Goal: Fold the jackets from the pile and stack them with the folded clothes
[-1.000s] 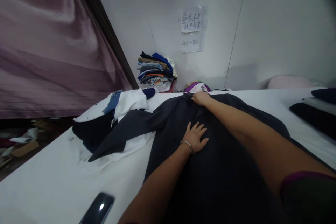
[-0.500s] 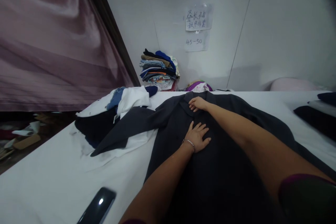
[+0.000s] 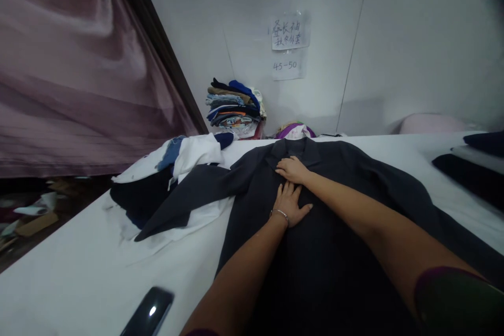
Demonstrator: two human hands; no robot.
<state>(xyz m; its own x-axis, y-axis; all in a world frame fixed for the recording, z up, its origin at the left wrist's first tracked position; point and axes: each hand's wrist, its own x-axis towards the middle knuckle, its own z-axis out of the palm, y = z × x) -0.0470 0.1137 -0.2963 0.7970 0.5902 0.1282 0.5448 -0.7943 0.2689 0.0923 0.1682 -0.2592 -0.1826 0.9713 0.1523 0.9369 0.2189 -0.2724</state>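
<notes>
A dark grey jacket (image 3: 338, 220) lies spread flat on the white table (image 3: 71, 278), collar toward the wall, one sleeve stretched out to the left. My left hand (image 3: 289, 203), a thin bracelet on its wrist, rests flat on the jacket's chest with fingers spread. My right hand (image 3: 292, 169) lies palm down on the cloth just below the collar, fingers extended, touching the fingertips of the left hand.
A heap of white, blue and dark clothes (image 3: 173, 168) lies left of the jacket. A dark phone (image 3: 147, 312) sits near the front edge. Folded clothes are stacked (image 3: 234, 107) against the wall, and dark folded garments (image 3: 468, 168) lie at the right.
My right hand has slid from the collar down the jacket's front toward me until it meets the left hand. The left hand has stayed in place.
</notes>
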